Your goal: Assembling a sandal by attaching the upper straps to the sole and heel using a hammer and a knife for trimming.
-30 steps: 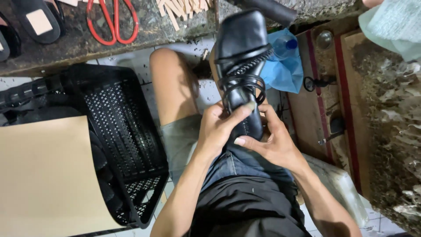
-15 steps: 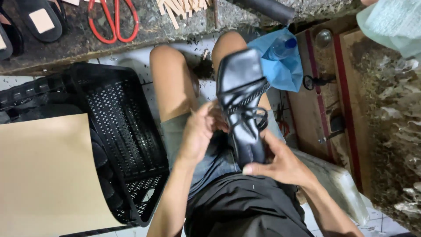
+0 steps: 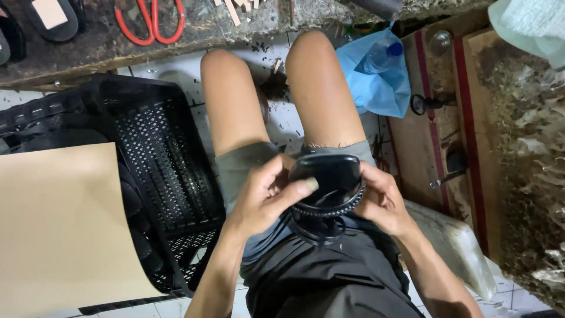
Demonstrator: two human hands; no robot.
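A black strappy sandal (image 3: 327, 189) rests on my lap, seen end-on with its toe toward me and its braided straps curling below. My left hand (image 3: 265, 197) grips its left side, the thumb pressed across the front of the sole. My right hand (image 3: 381, 200) holds the right side, fingers wrapped around the edge and strap. Both bare knees point away from me toward the workbench (image 3: 194, 35).
A black perforated plastic crate (image 3: 165, 176) stands at my left, partly covered by a tan cardboard sheet (image 3: 59, 224). Red-handled scissors (image 3: 150, 20) and black soles lie on the bench. A blue bag with a bottle (image 3: 376, 70) and wooden boards (image 3: 435, 129) sit to the right.
The sandal was held out lengthwise over my knees; it has been pulled back and tipped end-on onto my lap, and both hands have closed around its sides.
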